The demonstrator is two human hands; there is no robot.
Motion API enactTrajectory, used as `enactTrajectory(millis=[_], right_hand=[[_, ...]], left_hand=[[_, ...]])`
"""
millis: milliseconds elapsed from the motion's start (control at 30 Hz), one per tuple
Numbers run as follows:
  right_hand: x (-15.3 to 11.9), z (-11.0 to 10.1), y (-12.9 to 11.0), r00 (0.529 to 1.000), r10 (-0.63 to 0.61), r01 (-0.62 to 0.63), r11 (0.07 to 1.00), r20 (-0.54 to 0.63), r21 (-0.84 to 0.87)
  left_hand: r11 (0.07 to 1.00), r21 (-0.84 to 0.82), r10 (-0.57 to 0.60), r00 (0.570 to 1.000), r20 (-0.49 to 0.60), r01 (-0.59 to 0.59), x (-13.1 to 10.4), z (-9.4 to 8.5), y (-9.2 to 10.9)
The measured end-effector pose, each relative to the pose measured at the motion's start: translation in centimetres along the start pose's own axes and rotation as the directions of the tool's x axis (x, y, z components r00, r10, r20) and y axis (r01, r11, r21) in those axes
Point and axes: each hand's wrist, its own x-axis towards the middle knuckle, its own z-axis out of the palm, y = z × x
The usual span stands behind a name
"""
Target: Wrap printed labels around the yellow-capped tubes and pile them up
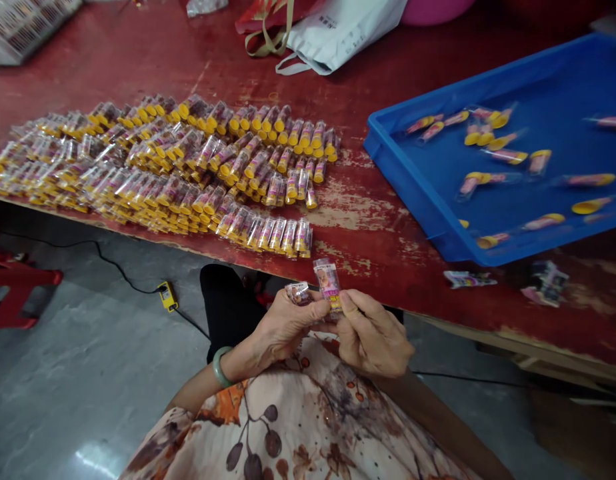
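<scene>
**Double act at the near edge!**

Here's the first packet (329, 283): glossy clear film, white, purple and yellow print, pinched between fingertips, far end angled slightly left, right by the table's (378, 267) near edge. Just left, a second clear-wrapped packet (299, 293) peeks out, its lower part hidden!

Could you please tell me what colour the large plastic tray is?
The large plastic tray is blue; the head view shows it.
</scene>
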Motion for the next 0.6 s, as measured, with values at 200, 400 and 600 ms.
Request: enactTrajectory(millis=[200,400,600], right_hand=[[0.5,-0.1,-0.3,0.997,0.074,-0.075,0.994,0.016,0.083],[0.5,-0.3,-0.3,0.976,0.216,-0.217,0.956,0.024,0.199],[1.9,-0.7,0.3,0.868,0.349,-0.476,0.786,0.352,0.394]], left_hand=[[1.0,-0.01,0.001,1.0,-0.02,-0.001,0.1,0.0,0.4],[0.999,0.044,-0.003,1.0,0.026,0.002,0.2,-0.6,0.4],[0.996,0.073,-0.049,0.994,0.096,0.042,-0.1,-0.6,0.8]])
